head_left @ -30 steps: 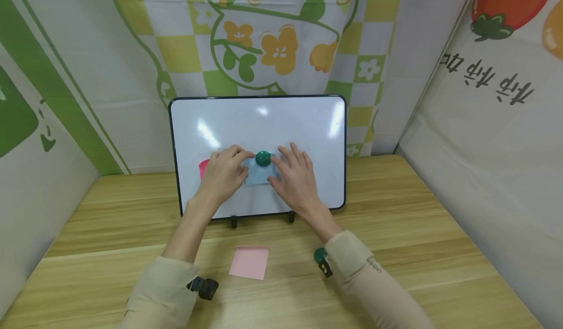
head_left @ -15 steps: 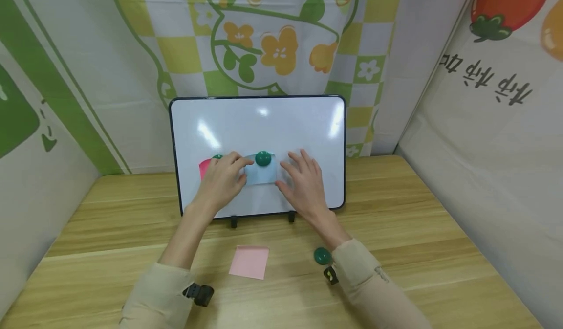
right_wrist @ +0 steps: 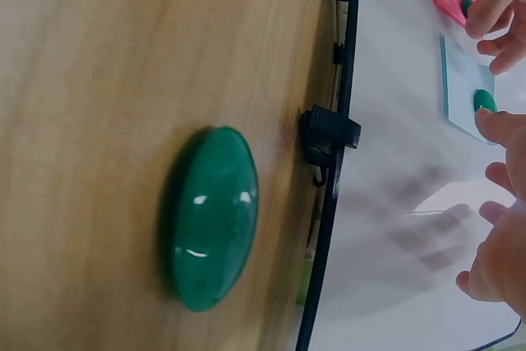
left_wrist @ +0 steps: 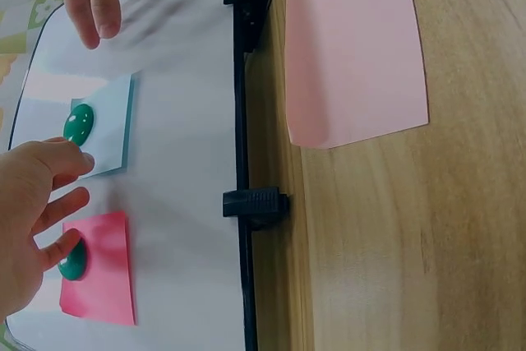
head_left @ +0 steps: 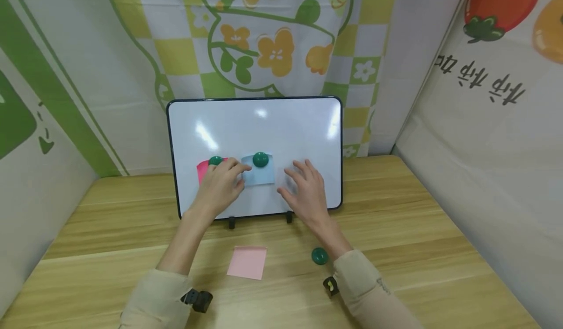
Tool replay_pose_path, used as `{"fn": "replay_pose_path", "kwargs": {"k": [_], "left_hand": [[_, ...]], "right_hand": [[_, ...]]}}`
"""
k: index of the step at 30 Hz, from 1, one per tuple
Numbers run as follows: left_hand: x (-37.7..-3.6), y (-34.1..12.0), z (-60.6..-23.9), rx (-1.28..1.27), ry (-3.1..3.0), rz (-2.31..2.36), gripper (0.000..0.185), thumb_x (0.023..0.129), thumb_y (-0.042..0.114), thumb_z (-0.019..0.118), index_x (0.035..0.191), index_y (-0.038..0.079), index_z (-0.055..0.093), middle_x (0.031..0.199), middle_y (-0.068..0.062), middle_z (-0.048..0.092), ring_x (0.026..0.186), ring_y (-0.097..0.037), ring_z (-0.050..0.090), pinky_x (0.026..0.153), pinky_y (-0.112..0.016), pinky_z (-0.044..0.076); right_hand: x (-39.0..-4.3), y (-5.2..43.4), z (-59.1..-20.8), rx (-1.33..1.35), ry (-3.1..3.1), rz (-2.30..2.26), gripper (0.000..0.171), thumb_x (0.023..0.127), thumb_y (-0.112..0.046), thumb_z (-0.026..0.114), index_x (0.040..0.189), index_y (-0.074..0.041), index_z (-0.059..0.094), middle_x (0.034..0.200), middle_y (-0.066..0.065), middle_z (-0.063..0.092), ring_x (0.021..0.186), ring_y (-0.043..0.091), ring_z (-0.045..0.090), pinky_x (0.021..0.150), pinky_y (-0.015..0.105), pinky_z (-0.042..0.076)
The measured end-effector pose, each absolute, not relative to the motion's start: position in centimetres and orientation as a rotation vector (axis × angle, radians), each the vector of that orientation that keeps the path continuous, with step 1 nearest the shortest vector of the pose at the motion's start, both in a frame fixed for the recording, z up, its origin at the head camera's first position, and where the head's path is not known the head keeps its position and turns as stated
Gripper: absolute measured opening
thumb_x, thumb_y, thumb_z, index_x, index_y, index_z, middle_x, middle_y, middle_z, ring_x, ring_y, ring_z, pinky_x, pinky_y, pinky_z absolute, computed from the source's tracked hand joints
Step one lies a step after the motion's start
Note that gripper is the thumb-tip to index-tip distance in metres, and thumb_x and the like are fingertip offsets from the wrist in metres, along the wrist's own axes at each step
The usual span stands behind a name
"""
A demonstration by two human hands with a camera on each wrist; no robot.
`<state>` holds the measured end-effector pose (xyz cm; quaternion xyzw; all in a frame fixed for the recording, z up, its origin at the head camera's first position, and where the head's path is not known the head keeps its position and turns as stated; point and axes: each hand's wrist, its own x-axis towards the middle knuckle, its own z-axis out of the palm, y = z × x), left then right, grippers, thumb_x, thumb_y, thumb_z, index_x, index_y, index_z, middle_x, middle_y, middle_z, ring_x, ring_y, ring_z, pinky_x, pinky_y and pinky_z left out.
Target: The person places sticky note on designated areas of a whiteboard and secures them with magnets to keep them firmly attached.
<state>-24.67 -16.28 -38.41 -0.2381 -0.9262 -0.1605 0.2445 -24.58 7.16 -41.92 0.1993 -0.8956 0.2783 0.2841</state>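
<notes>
Nearest, on the wooden table (head_left: 418, 231): a pale pink note (head_left: 247, 262) lying flat, one edge lifting slightly in the left wrist view, and well to its right a loose green magnet (head_left: 319, 256), domed and glossy, just beside the right forearm's sleeve (head_left: 360, 280). Both short of the whiteboard (head_left: 299, 123), near its two black feet (left_wrist: 255, 203).

Further back, the whiteboard itself, upright on those feet, dark-framed, leaning against the printed backdrop (head_left: 272, 40).

On the board's lower half, side by side: a red note (head_left: 203, 170) pinned by a green magnet (head_left: 215, 161), and to its right a blue note (head_left: 260, 172) pinned by another green magnet (head_left: 261, 159) at its top edge.

Left hand (head_left: 220, 185) against the board, over the gap between the two notes, fingers loosely bent, fingertips at the blue note's left edge and partly covering the red one; nothing gripped. Whether actually touching the paper, cannot tell.

Right hand (head_left: 308, 192) right of the blue note, apart from it, fingers spread and relaxed before the bare board, holding nothing.

Hands apart, the blue note between them.
</notes>
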Motion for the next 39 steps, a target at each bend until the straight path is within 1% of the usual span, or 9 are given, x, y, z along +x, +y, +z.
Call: {"fn": "replay_pose_path", "kwargs": {"k": [11,20,25,30,35,39], "left_hand": [[-24.2,-16.2,-39.2,-0.677,-2.552,-0.449,0.030,0.085,0.006,0.074,0.115,0.010,0.071,0.105,-0.006,0.067,0.092,-0.022,0.062,0.074,-0.034,0.039],[-23.7,-16.1,-39.7,-0.685,-2.566,-0.443,0.031,0.084,0.006,0.076,0.114,0.011,0.072,0.104,-0.006,0.066,0.091,-0.021,0.062,0.078,-0.037,0.044],[-23.4,-16.2,-39.9,-0.677,-2.599,-0.450,0.031,0.084,0.006,0.076,0.114,0.011,0.072,0.104,-0.006,0.065,0.091,-0.021,0.060,0.076,-0.034,0.041],[-23.2,-16.1,-40.0,-0.677,-2.620,-0.440,0.031,0.084,0.007,0.076,0.115,0.011,0.072,0.104,-0.006,0.065,0.091,-0.020,0.059,0.076,-0.033,0.040],[-22.8,-16.1,-40.3,-0.698,-2.608,-0.415,0.032,0.083,0.007,0.077,0.114,0.011,0.073,0.103,-0.005,0.066,0.091,-0.019,0.059,0.075,-0.033,0.040],[-22.4,-16.2,-40.7,-0.716,-2.596,-0.392,0.030,0.082,0.007,0.078,0.112,0.010,0.073,0.103,-0.005,0.067,0.090,-0.020,0.061,0.075,-0.035,0.042]], "right_hand": [[-23.5,8.0,-43.4,0.467,-2.420,0.848,0.045,0.083,-0.026,0.080,0.123,-0.010,0.068,0.144,0.013,0.054,0.145,0.038,0.035,0.116,0.061,0.029],[-23.0,9.2,-44.0,0.410,-2.365,0.874,0.044,0.080,-0.023,0.084,0.117,-0.006,0.070,0.140,0.017,0.056,0.141,0.043,0.039,0.113,0.062,0.032],[-22.7,9.7,-44.5,0.394,-2.359,0.912,0.044,0.079,-0.024,0.083,0.117,-0.007,0.070,0.140,0.017,0.056,0.141,0.044,0.039,0.111,0.064,0.032],[-22.1,10.1,-44.7,0.376,-2.386,0.956,0.045,0.080,-0.024,0.082,0.119,-0.006,0.070,0.141,0.018,0.055,0.142,0.045,0.036,0.112,0.067,0.029],[-21.3,10.5,-44.7,0.331,-2.446,1.056,0.045,0.082,-0.026,0.081,0.120,-0.006,0.069,0.141,0.018,0.054,0.142,0.045,0.035,0.114,0.065,0.027],[-20.7,10.6,-44.6,0.298,-2.499,1.116,0.047,0.082,-0.028,0.081,0.122,-0.007,0.069,0.143,0.017,0.053,0.142,0.043,0.035,0.115,0.062,0.027]]}}
